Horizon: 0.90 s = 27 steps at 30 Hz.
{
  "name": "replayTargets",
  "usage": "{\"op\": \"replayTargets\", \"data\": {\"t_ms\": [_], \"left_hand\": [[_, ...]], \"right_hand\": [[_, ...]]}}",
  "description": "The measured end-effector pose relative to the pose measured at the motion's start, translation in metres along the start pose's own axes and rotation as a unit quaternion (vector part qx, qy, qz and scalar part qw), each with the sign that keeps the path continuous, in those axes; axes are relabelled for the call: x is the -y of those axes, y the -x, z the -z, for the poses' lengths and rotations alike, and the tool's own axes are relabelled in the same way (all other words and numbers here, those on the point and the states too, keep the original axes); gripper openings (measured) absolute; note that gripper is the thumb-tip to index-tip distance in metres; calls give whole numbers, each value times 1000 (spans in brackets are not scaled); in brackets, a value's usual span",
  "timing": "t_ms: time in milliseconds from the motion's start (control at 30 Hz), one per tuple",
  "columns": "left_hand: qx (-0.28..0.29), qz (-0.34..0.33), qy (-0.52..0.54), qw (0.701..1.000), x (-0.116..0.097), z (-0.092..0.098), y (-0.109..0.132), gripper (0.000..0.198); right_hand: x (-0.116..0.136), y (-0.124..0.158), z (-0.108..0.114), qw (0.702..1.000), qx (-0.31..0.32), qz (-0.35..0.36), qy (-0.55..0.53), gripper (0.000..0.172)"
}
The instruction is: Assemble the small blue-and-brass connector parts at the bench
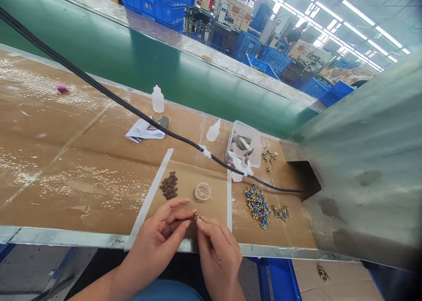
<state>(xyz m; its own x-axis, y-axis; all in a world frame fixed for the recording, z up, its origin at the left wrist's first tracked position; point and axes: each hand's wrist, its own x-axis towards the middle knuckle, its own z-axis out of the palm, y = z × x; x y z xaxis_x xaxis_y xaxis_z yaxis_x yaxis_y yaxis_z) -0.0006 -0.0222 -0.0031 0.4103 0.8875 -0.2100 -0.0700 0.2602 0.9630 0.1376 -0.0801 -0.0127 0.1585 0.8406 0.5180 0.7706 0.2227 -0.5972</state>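
Where the hands meet: the left hand (154, 239) and right hand (219, 257) hold one tiny metal piece (197, 216) just inside the table (66, 169) edge, their fingers (185, 214) closed, pinching it.
Just ahead: a heap of small brown pieces (169, 185) and a clear round dish (202, 192).
To the right: a scatter of blue-and-yellow pieces (257, 205).
Farther up: a plastic tub (243, 143), a white squeeze bottle (157, 99) and a black cable (132, 111) crossing above.
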Motion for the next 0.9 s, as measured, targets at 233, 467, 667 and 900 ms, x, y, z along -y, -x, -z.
{"op": "replayTargets", "data": {"t_ms": [233,467,667,900], "left_hand": [[6,42,74,996,-3,3,0,29],[18,47,128,991,-6,2,1,27],[32,32,129,991,-4,1,3,26],[25,11,89,996,-4,1,4,26]], "right_hand": [[0,0,0,999,-21,-4,-26,20],[-1,-1,-2,999,5,-20,-39,17],[-6,3,-4,998,8,-41,-35,16],[-7,3,-6,999,7,-31,-35,15]]}}
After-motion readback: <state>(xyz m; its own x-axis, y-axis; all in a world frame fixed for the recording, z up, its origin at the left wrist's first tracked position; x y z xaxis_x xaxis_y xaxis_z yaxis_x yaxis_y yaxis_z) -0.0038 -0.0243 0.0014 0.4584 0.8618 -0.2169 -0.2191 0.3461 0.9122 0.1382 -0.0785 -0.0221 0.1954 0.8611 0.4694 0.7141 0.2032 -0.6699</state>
